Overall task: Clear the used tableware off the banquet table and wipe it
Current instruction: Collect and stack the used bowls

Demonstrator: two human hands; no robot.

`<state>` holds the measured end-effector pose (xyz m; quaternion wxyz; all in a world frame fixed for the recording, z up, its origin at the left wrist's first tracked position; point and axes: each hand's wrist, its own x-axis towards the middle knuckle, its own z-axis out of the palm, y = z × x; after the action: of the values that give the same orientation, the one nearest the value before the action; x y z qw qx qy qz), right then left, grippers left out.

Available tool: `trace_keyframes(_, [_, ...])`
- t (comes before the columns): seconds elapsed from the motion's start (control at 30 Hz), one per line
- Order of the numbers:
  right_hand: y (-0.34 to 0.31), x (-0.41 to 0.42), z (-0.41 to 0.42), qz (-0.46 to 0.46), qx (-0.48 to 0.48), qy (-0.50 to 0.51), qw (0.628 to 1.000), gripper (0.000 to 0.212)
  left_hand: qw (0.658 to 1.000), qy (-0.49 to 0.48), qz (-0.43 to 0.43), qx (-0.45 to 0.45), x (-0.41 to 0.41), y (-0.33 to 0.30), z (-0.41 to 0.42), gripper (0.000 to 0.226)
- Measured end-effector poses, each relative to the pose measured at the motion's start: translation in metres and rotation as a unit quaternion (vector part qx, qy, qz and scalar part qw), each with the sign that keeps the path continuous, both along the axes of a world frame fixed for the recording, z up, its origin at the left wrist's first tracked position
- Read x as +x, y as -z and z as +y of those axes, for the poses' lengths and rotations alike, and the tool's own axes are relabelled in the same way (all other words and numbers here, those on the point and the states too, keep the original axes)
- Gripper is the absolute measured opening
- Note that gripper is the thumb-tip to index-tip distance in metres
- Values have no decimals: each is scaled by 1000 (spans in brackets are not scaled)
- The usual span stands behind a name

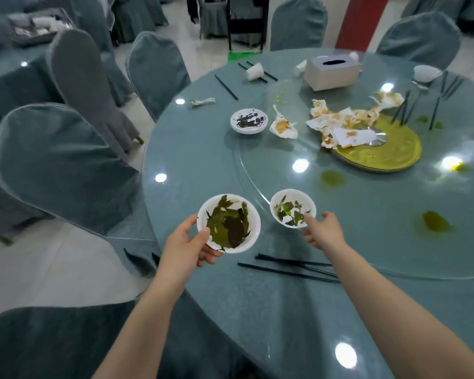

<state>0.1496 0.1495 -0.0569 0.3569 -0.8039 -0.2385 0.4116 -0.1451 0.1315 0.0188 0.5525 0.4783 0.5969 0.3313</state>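
Observation:
My left hand (186, 242) grips a white bowl (229, 223) smeared with green and dark sauce, thumb over its near rim, held above the table's near edge. My right hand (323, 231) pinches the near rim of a smaller white bowl (292, 207) with green smears, at the edge of the glass turntable (257, 165). A third dirty bowl (249, 120) stands farther back. Black chopsticks (290, 268) lie on the round teal banquet table (192, 160) just behind my wrists.
Soiled napkins (340, 121) lie heaped on a yellow plate (381, 151) at the turntable's middle. A tissue box (331, 72), a tipped paper cup (255, 71), more chopsticks (226, 87) and green spills (435, 221) mark the table. Covered chairs (60, 165) crowd the left side.

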Motion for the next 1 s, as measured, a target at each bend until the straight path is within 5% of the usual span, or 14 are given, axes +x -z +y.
trace_keyframes(0.13, [5, -7, 14, 10, -17, -24, 1000, 23, 1000, -19, 7, -11, -4, 5, 2, 32])
trace_keyframes(0.5, [-69, -45, -18, 47, 143, -61, 987, 33, 999, -14, 45, -25, -6, 7, -5, 44])
trace_keyframes(0.8, [-98, -104, -94, 55, 151, -107, 981, 32, 996, 87, 20, 1, -14, -15, -44, 28])
trace_keyframes(1.0, [-106, -131, -147, -47, 132, -140, 980, 25, 992, 127, 0, 29, -26, -26, -85, 33])
